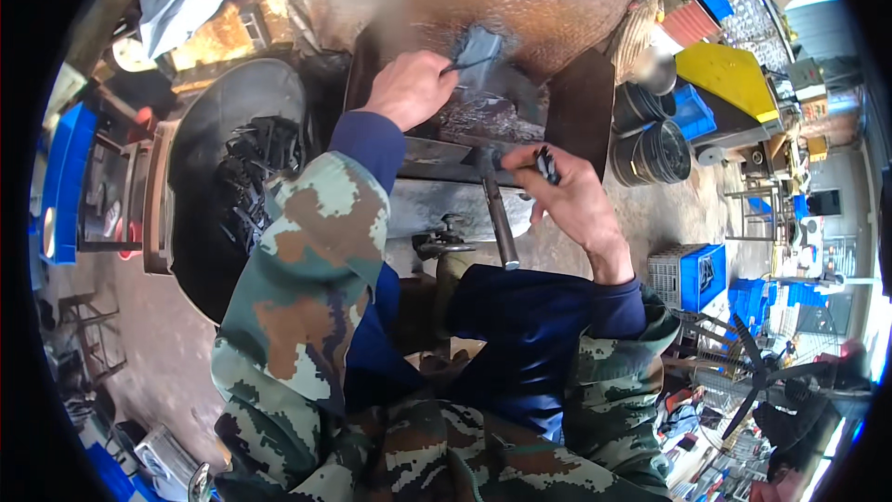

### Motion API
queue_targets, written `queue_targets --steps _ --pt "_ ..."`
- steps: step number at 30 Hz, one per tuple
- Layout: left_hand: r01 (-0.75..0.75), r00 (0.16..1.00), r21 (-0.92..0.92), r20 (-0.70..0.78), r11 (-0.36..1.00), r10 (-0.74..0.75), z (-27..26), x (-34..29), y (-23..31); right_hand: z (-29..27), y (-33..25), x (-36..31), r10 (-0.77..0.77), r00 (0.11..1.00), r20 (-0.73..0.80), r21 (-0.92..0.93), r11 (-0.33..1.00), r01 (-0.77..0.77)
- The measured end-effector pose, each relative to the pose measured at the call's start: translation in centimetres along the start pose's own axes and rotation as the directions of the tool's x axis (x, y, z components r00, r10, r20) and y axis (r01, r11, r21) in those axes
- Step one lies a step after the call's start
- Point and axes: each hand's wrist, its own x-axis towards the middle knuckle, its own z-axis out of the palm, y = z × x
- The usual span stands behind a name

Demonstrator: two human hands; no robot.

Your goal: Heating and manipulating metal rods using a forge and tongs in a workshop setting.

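Note:
My left hand (413,90) is closed on one end of a thin dark metal piece (472,65). The piece lies across a blue-grey block or wheel face (479,45) inside an open rusty metal housing (581,107); whether they touch I cannot tell. My right hand (571,195) is curled around a few short dark metal pieces (546,165), near the housing's front edge. Just left of that hand, a metal bar (497,214) slants from the front edge toward my lap.
At left stands a wide black tub (200,163) with many dark metal pieces (255,172) inside. Dark buckets (655,153) and a yellow-topped box (725,79) are at right. A blue crate (701,277) and a large fan (757,367) stand lower right.

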Motion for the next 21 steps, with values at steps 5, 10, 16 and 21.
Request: queue_targets --steps 5,10,16,21 --pt "0.030 0.972 0.000 0.231 1.000 -0.030 1.1 0.4 -2.1 0.2 -0.2 1.9 0.005 0.970 -0.245 0.217 0.975 0.050" --pt "0.048 0.964 -0.133 0.266 0.990 -0.011 2.1 0.7 -2.7 0.3 -0.4 3.5 0.050 0.950 -0.309 0.462 0.881 0.104" --pt "0.083 0.982 -0.233 0.187 0.969 -0.039 0.2 1.8 0.9 -0.2 -0.2 5.1 0.089 0.913 -0.399 0.637 0.743 0.206" --pt "0.281 0.924 -0.593 0.379 0.754 -0.046 -1.8 -0.4 5.2 1.3 -0.9 5.7 0.006 0.924 -0.382 0.651 0.711 0.265"
